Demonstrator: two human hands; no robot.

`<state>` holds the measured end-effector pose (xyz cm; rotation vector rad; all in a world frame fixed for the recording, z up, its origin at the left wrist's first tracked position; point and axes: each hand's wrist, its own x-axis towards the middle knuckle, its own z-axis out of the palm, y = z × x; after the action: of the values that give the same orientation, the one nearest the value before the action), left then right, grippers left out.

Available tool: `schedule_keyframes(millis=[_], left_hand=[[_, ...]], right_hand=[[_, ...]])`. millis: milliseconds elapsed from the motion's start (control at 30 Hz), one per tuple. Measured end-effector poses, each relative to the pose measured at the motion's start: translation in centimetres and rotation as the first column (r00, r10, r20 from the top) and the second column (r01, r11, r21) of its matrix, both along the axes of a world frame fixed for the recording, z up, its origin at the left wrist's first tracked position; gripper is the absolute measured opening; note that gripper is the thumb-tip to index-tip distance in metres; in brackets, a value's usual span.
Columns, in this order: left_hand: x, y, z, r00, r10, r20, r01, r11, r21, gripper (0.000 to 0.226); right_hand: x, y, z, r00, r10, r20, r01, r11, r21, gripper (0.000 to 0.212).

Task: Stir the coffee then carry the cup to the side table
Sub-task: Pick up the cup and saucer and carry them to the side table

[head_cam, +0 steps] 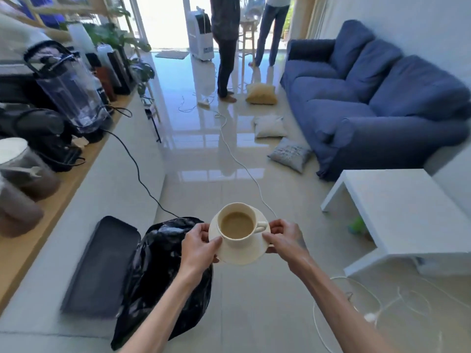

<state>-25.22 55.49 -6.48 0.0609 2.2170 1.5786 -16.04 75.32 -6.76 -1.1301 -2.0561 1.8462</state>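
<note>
A cream cup (238, 222) full of milky coffee stands on a cream saucer (242, 253), its handle pointing right. I hold the saucer in the air over the tiled floor with both hands. My left hand (200, 244) pinches the saucer's left rim. My right hand (284, 239) grips its right rim, just below the cup's handle. The white side table (397, 212) stands low at the right, beyond my right hand, with nothing on its top.
A black bin bag (163, 273) and a dark tray (102, 266) lie below left. A wooden counter (38, 225) with a blender (68, 87) and jars runs along the left. White cables (242, 164) cross the floor. Cushions (290, 154) lie before a blue sofa (369, 103). Two people (225, 47) stand far ahead.
</note>
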Motion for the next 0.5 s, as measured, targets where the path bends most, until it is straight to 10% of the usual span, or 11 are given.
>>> schedule_keyframes(millis=[500], left_hand=[[-2.4, 21.9, 0.1, 0.897, -0.441, 0.030, 0.441, 0.897, 0.019, 0.017]], right_hand=[[5.8, 15.3, 0.7, 0.896, -0.443, -0.007, 0.443, 0.896, -0.023, 0.015]])
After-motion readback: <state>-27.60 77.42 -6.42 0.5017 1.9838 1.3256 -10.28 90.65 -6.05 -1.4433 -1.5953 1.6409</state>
